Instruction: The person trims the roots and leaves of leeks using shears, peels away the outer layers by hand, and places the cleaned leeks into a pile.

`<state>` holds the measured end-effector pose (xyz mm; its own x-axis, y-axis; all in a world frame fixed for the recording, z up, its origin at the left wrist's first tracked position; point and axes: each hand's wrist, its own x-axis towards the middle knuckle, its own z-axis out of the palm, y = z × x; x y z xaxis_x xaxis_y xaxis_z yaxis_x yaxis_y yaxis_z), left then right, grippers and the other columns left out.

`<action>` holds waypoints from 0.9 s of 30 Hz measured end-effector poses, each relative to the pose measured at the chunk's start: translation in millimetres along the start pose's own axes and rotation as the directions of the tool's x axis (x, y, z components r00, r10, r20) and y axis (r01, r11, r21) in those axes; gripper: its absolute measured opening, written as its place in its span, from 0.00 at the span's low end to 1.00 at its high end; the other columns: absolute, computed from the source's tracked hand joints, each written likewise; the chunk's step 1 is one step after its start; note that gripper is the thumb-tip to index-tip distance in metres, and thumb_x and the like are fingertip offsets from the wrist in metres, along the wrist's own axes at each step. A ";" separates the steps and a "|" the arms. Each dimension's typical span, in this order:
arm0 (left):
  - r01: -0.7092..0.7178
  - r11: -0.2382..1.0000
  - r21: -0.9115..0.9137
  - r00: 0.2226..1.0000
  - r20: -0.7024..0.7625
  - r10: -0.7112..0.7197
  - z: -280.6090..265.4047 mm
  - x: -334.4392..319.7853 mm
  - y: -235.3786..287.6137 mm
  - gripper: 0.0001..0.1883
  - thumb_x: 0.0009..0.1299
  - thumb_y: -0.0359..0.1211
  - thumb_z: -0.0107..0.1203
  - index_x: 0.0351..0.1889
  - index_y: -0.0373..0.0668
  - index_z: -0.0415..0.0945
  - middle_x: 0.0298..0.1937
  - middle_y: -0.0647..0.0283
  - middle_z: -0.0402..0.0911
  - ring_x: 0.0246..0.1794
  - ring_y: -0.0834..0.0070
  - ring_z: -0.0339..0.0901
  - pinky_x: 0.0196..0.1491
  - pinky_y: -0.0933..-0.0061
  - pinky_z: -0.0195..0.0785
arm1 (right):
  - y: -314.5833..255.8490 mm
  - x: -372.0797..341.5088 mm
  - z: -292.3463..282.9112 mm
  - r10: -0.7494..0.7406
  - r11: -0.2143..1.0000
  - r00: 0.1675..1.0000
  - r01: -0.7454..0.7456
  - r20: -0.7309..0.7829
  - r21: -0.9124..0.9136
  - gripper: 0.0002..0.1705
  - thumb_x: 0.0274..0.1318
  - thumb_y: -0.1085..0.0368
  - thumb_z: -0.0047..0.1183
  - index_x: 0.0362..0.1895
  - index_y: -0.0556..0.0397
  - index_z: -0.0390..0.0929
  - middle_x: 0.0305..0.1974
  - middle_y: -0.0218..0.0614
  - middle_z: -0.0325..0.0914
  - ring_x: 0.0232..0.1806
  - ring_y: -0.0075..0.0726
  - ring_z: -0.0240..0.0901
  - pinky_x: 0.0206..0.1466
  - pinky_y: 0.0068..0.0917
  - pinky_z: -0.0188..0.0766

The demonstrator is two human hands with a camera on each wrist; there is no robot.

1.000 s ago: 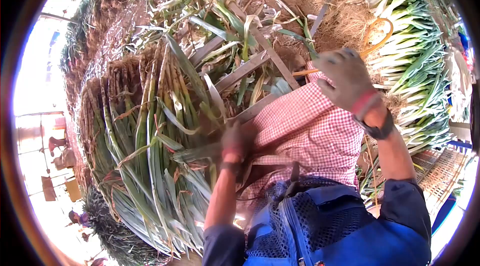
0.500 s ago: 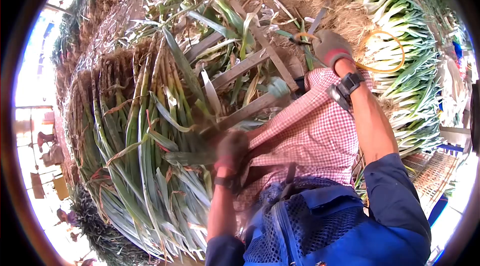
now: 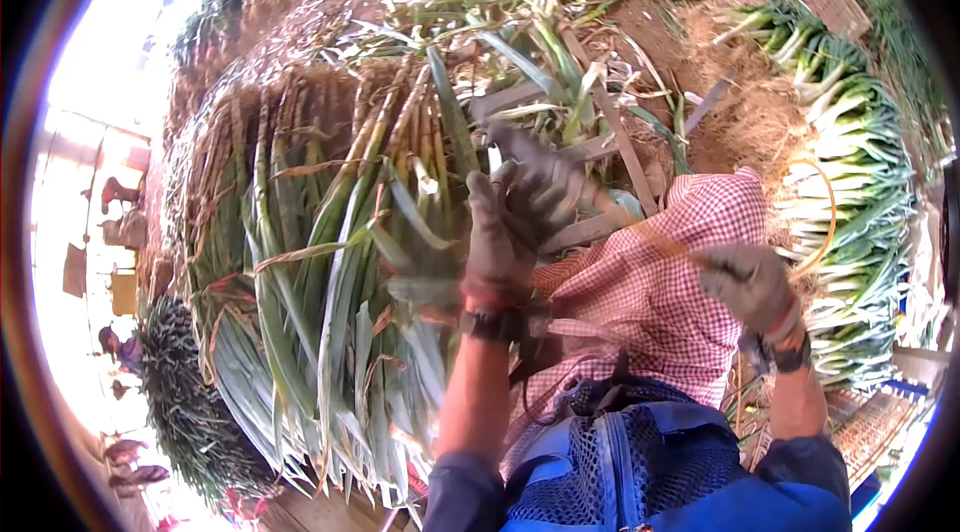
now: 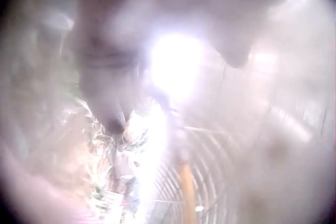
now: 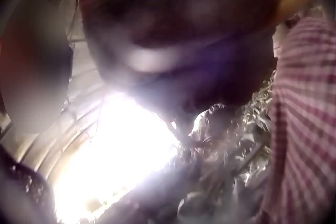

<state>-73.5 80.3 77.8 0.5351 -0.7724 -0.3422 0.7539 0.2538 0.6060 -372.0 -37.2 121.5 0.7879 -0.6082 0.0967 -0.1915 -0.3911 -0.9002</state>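
Observation:
My gloved right hand (image 3: 748, 284) grips a yellow hose (image 3: 655, 237) above the right side of the lap. The hose runs leftward to a blurred dark end piece (image 3: 545, 164). My gloved left hand (image 3: 510, 227) is raised with thumb and fingers apart, and the dark piece overlaps its fingertips in the head view. In the left wrist view the yellow hose (image 4: 188, 195) comes up toward the gap between thumb and fingers. Beside the left hand lie untrimmed long green onions (image 3: 300, 192), roots facing away. Red checked cloth (image 3: 665, 292) covers the lap.
Cleaned green onions (image 3: 850, 192) form a curved row at the right, with a hose loop (image 3: 830, 202) over their white ends. Wooden bars (image 3: 615, 127) and stripped leaves (image 3: 545, 52) lie ahead. A woven mat (image 3: 870, 432) is at the lower right.
My right hand reached forward to the hose's end, then came back toward the body with the hose. My left hand rose from beside the lap toward the dark end piece.

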 end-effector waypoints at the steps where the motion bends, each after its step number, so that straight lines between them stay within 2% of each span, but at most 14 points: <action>1: 0.080 0.995 -0.055 0.996 -0.029 -0.082 -7.1 6.6 5.3 0.27 0.80 0.49 0.56 0.63 0.34 0.73 0.44 0.56 0.84 0.42 0.64 0.84 0.49 0.59 0.80 | -3.0 -8.6 5.2 0.006 0.996 0.993 0.005 0.117 -0.094 0.12 0.65 0.62 0.62 0.48 0.53 0.89 0.25 0.31 0.84 0.23 0.22 0.77 0.23 0.24 0.70; 2: 0.159 0.981 -0.111 0.985 -0.052 -0.165 -15.1 10.5 7.8 0.23 0.79 0.45 0.56 0.59 0.34 0.74 0.42 0.55 0.84 0.40 0.63 0.84 0.46 0.58 0.80 | -5.3 -15.7 7.5 0.164 0.962 0.939 -0.085 0.302 -0.258 0.15 0.65 0.56 0.63 0.48 0.52 0.89 0.29 0.32 0.87 0.27 0.28 0.81 0.29 0.30 0.77; 3: 0.145 0.983 -0.112 0.987 -0.058 -0.152 -27.9 6.9 1.3 0.23 0.79 0.45 0.56 0.59 0.34 0.74 0.42 0.55 0.84 0.40 0.63 0.84 0.46 0.58 0.80 | -7.0 -17.4 15.1 0.152 0.964 0.938 -0.072 0.312 -0.255 0.15 0.65 0.56 0.63 0.48 0.52 0.89 0.29 0.32 0.87 0.27 0.28 0.81 0.29 0.30 0.77; 5: 0.061 0.997 0.048 0.991 -0.126 -0.055 -50.3 -1.8 -25.0 0.13 0.77 0.36 0.56 0.51 0.36 0.74 0.39 0.56 0.82 0.37 0.64 0.83 0.42 0.60 0.79 | -10.9 -9.7 32.3 0.114 0.885 0.885 0.115 0.451 -0.450 0.19 0.64 0.52 0.63 0.51 0.51 0.88 0.35 0.33 0.88 0.37 0.34 0.85 0.42 0.37 0.82; 6: 0.085 0.996 0.018 0.983 -0.164 -0.081 -56.8 -6.8 -33.3 0.08 0.76 0.31 0.56 0.48 0.37 0.74 0.37 0.59 0.81 0.36 0.65 0.82 0.41 0.60 0.79 | -16.1 -6.4 39.3 0.161 0.899 0.887 0.049 0.432 -0.436 0.31 0.61 0.49 0.65 0.63 0.52 0.80 0.52 0.44 0.85 0.55 0.45 0.82 0.59 0.45 0.78; 7: 0.133 0.990 -0.036 0.978 -0.159 -0.137 -61.3 -17.0 -41.4 0.07 0.77 0.28 0.57 0.49 0.36 0.74 0.38 0.59 0.82 0.35 0.66 0.82 0.41 0.60 0.80 | -21.1 -0.5 50.2 0.162 0.901 0.883 0.049 0.441 -0.431 0.31 0.61 0.49 0.65 0.63 0.52 0.80 0.52 0.44 0.85 0.55 0.45 0.82 0.59 0.45 0.78; 9: 0.105 0.994 -0.004 0.987 -0.125 -0.105 -53.2 -35.1 -48.9 0.09 0.78 0.29 0.59 0.51 0.36 0.75 0.39 0.59 0.83 0.35 0.66 0.83 0.41 0.60 0.80 | -25.2 24.3 76.9 -0.041 0.839 0.946 0.207 0.321 -0.503 0.48 0.56 0.47 0.68 0.74 0.57 0.66 0.66 0.56 0.74 0.66 0.59 0.73 0.70 0.49 0.70; 12: 0.126 0.974 0.185 0.991 -0.072 -0.115 -53.0 -60.0 -54.3 0.16 0.78 0.27 0.58 0.63 0.39 0.77 0.51 0.64 0.85 0.47 0.74 0.84 0.49 0.69 0.80 | -6.9 52.7 131.4 -0.020 0.761 0.941 0.233 0.338 -0.605 0.60 0.48 0.47 0.73 0.78 0.60 0.56 0.73 0.62 0.63 0.71 0.68 0.66 0.75 0.52 0.64; 17: 0.072 0.970 0.231 0.996 0.033 -0.081 -67.6 -74.1 -37.7 0.20 0.78 0.27 0.59 0.67 0.40 0.76 0.56 0.67 0.85 0.53 0.78 0.81 0.54 0.73 0.78 | 25.9 78.8 181.7 -0.026 0.945 0.969 0.104 0.245 -0.310 0.57 0.46 0.54 0.70 0.77 0.63 0.57 0.66 0.64 0.72 0.68 0.68 0.71 0.74 0.49 0.66; 19: 0.093 0.943 0.320 0.996 -0.015 -0.093 -92.6 -81.1 -28.5 0.22 0.77 0.26 0.60 0.68 0.35 0.74 0.58 0.61 0.85 0.54 0.75 0.83 0.56 0.71 0.79 | 11.6 89.8 180.0 0.113 0.991 0.885 -0.070 0.452 -0.110 0.56 0.47 0.55 0.68 0.77 0.66 0.56 0.60 0.68 0.76 0.64 0.67 0.75 0.70 0.47 0.70; 21: 0.024 0.650 0.760 0.989 -0.112 0.095 -101.3 -90.2 -3.3 0.20 0.76 0.26 0.62 0.65 0.34 0.76 0.52 0.61 0.87 0.50 0.76 0.84 0.53 0.73 0.79 | 42.1 89.4 194.2 0.059 0.989 0.904 0.005 0.423 -0.148 0.56 0.51 0.54 0.66 0.77 0.69 0.54 0.59 0.72 0.76 0.62 0.67 0.76 0.66 0.48 0.73; 23: -0.026 0.295 0.955 0.949 -0.069 0.306 -128.2 -86.5 23.6 0.19 0.74 0.26 0.63 0.62 0.32 0.78 0.47 0.62 0.88 0.47 0.77 0.85 0.52 0.75 0.79 | 38.8 95.5 194.0 0.355 0.913 0.822 -0.202 0.445 -0.355 0.56 0.56 0.52 0.63 0.80 0.69 0.50 0.60 0.73 0.74 0.63 0.66 0.76 0.66 0.49 0.73; 25: 0.020 0.213 0.977 0.931 -0.095 0.352 -139.9 -75.7 35.8 0.19 0.74 0.27 0.63 0.62 0.33 0.79 0.47 0.62 0.89 0.46 0.78 0.85 0.53 0.75 0.79 | 42.7 96.1 203.1 0.369 0.903 0.794 -0.184 0.484 -0.388 0.55 0.61 0.51 0.60 0.80 0.70 0.47 0.61 0.74 0.74 0.61 0.68 0.77 0.66 0.51 0.73; 27: 0.111 0.147 0.983 0.954 -0.147 0.263 -139.9 -65.7 40.2 0.20 0.73 0.27 0.63 0.62 0.33 0.79 0.50 0.60 0.89 0.48 0.79 0.85 0.55 0.76 0.78 | 52.3 91.7 217.6 0.234 0.892 0.829 0.025 0.508 -0.452 0.54 0.62 0.52 0.58 0.80 0.70 0.46 0.61 0.73 0.74 0.60 0.71 0.78 0.67 0.52 0.72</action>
<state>-25.0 222.7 24.2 0.7644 -0.5842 -0.2728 -0.2043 -0.6207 0.7570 -182.4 36.9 -9.1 0.9055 -0.2453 -0.3462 -0.4158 -0.6757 -0.6087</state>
